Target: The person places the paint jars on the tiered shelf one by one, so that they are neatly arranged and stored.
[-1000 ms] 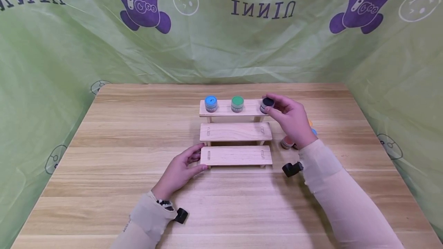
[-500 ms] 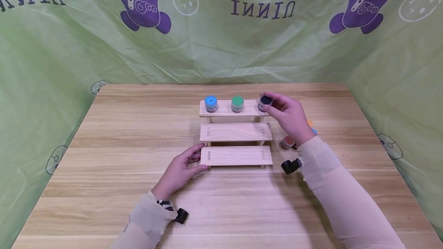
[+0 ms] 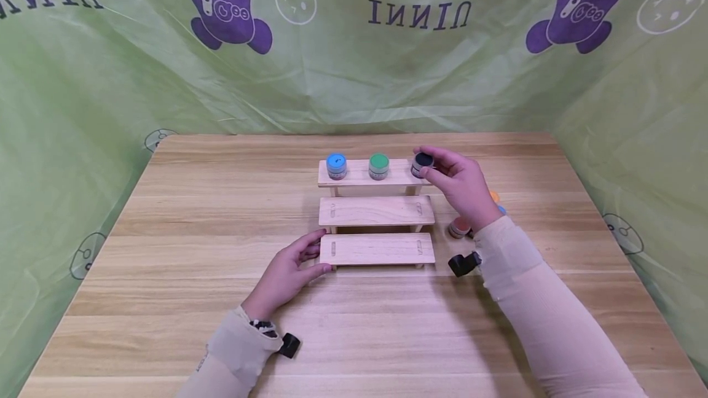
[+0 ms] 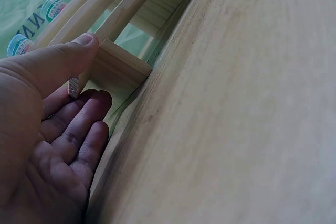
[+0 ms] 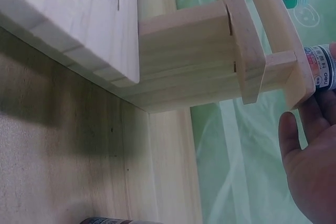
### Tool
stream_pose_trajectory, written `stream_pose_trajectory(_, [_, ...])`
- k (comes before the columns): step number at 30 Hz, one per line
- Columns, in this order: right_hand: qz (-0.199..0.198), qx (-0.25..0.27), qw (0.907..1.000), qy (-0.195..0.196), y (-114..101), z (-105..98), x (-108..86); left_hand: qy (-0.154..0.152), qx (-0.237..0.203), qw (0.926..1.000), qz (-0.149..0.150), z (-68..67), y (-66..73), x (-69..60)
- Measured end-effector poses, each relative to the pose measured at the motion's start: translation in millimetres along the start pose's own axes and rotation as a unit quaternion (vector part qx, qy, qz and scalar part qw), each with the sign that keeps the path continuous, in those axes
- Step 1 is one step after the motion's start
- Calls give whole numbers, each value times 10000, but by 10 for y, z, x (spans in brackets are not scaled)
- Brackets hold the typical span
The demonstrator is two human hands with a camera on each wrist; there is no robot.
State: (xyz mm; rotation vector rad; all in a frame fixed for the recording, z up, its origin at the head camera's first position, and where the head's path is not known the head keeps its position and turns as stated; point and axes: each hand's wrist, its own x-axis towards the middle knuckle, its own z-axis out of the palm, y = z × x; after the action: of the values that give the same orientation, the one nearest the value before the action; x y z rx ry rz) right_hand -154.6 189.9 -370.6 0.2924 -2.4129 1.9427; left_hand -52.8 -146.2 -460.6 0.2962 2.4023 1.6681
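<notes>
Fingers (image 3: 440,152) of the right hand (image 3: 464,188) pinch a black-lidded jar (image 3: 422,165) at the right end of the top step of the wooden stand (image 3: 377,212), thumb on the near side. The jar is squat and upright, lying left of the right palm, with the right hand much the nearer. The stand's steps run lengthwise from left to right; along the top one, a green-lidded jar (image 3: 378,166) sits at the middle and a blue-lidded jar (image 3: 336,166) at the left end. The left hand (image 3: 286,275) grips the stand's lowest step by its left end. Right of the stand is a red-lidded jar (image 3: 458,227).
</notes>
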Motion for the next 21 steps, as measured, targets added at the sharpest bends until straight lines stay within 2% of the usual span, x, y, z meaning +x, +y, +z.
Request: stream_pose_trajectory(21, [-208, 73, 9997, -48, 45, 10, -9, 5, 26, 10000, -46, -4, 2, 1])
